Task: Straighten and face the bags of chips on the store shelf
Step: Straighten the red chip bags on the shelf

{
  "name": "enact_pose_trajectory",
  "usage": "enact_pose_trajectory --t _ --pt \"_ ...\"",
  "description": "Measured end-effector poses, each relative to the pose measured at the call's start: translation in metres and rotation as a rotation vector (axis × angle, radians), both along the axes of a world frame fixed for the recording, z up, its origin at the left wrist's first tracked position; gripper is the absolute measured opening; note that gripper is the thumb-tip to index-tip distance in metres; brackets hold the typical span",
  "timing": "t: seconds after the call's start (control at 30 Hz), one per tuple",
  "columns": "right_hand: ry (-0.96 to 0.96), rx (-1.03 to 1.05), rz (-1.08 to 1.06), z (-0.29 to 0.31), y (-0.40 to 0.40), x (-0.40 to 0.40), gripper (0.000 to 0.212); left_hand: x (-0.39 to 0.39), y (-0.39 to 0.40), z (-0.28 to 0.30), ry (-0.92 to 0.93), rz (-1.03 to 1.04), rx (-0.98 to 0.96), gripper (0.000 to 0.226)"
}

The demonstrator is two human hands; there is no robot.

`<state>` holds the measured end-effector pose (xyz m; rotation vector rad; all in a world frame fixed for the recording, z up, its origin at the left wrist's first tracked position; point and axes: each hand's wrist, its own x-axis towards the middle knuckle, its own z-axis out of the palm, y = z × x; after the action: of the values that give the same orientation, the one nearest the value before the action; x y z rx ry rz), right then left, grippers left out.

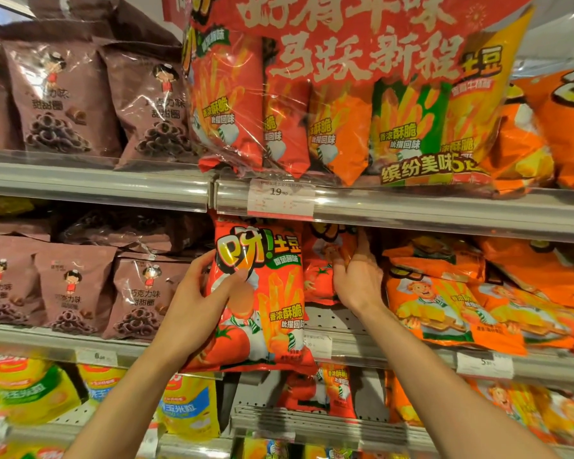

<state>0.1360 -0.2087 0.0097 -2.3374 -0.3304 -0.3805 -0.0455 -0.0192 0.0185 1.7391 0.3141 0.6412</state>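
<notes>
Red chip bag point(262, 299) stands upright at the front edge of the middle shelf point(411, 356), its lower part hanging past the lip. The left hand point(196, 293) grips its left side, thumb across the front. The right hand point(357, 276) reaches deeper, fingers curled on a second red bag point(322, 260) behind. Orange bags point(444, 309) lean alongside.
</notes>
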Motion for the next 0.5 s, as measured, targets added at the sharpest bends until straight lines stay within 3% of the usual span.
enact_pose_trajectory --t 0.13,0.23,0.37,0.5 --pt "0.262 0.068 -0.028 -0.001 0.0 0.019 0.072 0.003 -0.002 0.0 -0.007 0.003 0.0 0.057" --pt "0.385 0.189 -0.014 0.001 -0.006 0.027 0.061 0.005 -0.004 -0.001 -0.011 0.0 -0.006 0.055" --pt "0.316 0.267 -0.067 -0.002 -0.01 0.032 0.041 0.006 -0.007 -0.003 -0.017 0.003 -0.021 0.054" --pt "0.189 0.293 -0.052 -0.009 -0.004 0.037 0.043 0.007 -0.008 -0.003 -0.013 -0.003 -0.031 0.053"
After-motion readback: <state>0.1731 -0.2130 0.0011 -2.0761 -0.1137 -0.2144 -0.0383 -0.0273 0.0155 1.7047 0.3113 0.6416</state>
